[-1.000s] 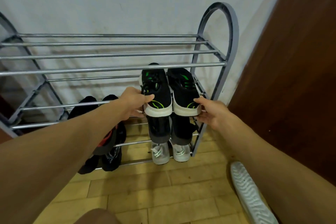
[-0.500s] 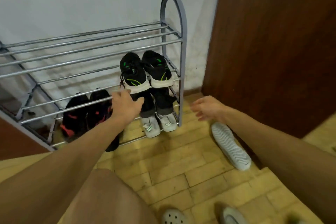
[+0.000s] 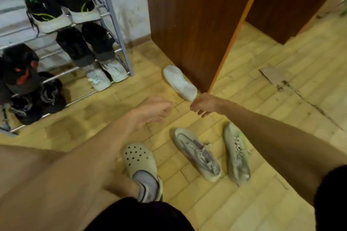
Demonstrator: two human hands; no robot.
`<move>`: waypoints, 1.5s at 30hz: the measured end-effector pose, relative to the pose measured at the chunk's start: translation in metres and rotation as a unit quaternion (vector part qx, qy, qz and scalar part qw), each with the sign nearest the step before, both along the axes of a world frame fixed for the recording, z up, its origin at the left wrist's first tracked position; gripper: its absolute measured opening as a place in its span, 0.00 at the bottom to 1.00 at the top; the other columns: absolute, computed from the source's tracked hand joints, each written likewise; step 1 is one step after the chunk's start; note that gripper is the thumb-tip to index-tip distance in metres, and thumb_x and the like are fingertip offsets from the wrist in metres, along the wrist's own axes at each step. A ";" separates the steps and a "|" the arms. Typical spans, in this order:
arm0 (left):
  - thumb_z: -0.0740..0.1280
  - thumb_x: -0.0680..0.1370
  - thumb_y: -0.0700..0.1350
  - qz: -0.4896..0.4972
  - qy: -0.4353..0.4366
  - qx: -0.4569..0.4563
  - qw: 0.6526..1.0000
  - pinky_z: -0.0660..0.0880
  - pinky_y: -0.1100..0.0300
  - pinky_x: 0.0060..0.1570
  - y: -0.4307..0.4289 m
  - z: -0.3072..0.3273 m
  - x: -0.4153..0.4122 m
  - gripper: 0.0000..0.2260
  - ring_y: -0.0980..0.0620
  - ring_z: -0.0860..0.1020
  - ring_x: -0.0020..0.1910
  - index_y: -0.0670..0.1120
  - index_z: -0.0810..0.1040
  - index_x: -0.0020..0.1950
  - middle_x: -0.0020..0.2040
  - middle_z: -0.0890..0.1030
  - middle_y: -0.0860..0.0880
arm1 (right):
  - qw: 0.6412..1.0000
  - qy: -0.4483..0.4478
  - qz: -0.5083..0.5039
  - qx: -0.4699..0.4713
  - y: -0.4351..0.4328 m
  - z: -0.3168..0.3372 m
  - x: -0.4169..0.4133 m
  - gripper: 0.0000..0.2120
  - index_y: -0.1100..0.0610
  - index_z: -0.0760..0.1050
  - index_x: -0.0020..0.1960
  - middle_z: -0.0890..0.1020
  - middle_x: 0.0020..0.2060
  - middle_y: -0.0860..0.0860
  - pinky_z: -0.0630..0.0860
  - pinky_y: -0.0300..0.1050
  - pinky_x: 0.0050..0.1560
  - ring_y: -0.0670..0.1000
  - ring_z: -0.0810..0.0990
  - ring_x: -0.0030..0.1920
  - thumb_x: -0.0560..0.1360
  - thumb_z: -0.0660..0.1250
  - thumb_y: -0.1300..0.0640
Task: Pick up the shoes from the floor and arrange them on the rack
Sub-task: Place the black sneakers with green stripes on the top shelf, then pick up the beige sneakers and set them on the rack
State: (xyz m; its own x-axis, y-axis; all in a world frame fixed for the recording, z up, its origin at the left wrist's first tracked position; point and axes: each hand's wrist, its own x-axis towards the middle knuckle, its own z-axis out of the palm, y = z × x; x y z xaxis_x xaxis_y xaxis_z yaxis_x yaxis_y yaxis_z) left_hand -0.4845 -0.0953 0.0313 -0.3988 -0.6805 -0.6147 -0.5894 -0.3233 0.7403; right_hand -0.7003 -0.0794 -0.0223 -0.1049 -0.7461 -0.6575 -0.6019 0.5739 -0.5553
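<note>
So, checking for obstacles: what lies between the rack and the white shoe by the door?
Only bare floor, from rack to white shoe, in the head view.

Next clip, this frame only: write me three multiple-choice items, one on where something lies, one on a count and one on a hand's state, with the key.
1. Where is the white shoe that lies sole up?
A. on a chair
B. in a box
C. on the floor beside the brown wooden panel

2. How many grey laced sneakers lie on the floor?
A. two
B. one
C. four

3. What is the left hand doing?
A. clenched in a fist
B. holding nothing, fingers relaxed
C. gripping a bag

Key:
1 C: its ribbed sole faces up on the floor at the panel's foot.
2 A: two lie side by side, laces up.
3 B: it hovers over bare floor with nothing in it.
</note>
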 end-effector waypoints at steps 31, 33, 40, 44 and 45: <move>0.65 0.78 0.52 0.014 -0.115 0.067 0.991 0.76 0.53 0.56 0.052 -0.075 -0.006 0.20 0.47 0.78 0.57 0.46 0.71 0.68 0.62 0.77 0.47 | 0.975 -0.151 -0.126 0.103 0.084 -0.101 0.027 0.13 0.64 0.74 0.60 0.78 0.51 0.58 0.83 0.52 0.46 0.56 0.78 0.50 0.75 0.67 0.66; 0.67 0.76 0.55 0.099 -0.102 0.089 0.986 0.73 0.52 0.56 0.048 -0.071 -0.001 0.28 0.43 0.74 0.64 0.45 0.66 0.72 0.67 0.74 0.45 | 0.970 -0.199 -0.118 0.070 0.064 -0.079 0.042 0.13 0.61 0.74 0.58 0.79 0.50 0.58 0.83 0.53 0.48 0.56 0.78 0.49 0.74 0.69 0.65; 0.68 0.77 0.41 0.357 0.059 0.006 0.932 0.79 0.49 0.42 0.003 -0.013 0.037 0.15 0.44 0.79 0.49 0.44 0.73 0.63 0.59 0.80 0.44 | 0.977 -0.208 0.007 -0.053 -0.010 0.019 0.100 0.14 0.59 0.75 0.59 0.80 0.48 0.52 0.80 0.47 0.45 0.50 0.79 0.46 0.73 0.69 0.65; 0.66 0.78 0.38 0.345 0.096 -0.072 0.931 0.80 0.48 0.45 -0.020 0.057 0.077 0.14 0.44 0.80 0.49 0.43 0.74 0.63 0.57 0.81 0.43 | 0.969 -0.197 0.077 -0.131 -0.045 0.087 0.138 0.12 0.52 0.77 0.51 0.81 0.42 0.47 0.78 0.47 0.45 0.49 0.80 0.44 0.71 0.72 0.62; 0.66 0.78 0.38 0.352 0.106 -0.104 0.924 0.80 0.50 0.45 -0.022 0.078 0.099 0.13 0.44 0.80 0.47 0.42 0.74 0.62 0.56 0.81 0.43 | 0.965 -0.189 0.103 -0.153 -0.054 0.112 0.157 0.13 0.52 0.77 0.52 0.81 0.42 0.47 0.77 0.46 0.44 0.49 0.80 0.44 0.70 0.73 0.61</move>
State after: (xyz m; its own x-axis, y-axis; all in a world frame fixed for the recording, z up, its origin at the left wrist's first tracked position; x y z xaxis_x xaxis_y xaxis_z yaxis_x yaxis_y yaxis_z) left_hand -0.3855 -0.1172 0.1091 0.0901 -0.9117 -0.4007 -0.1212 -0.4094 0.9043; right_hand -0.5433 -0.1329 0.0893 0.2698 -0.8904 -0.3665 -0.4079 0.2391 -0.8812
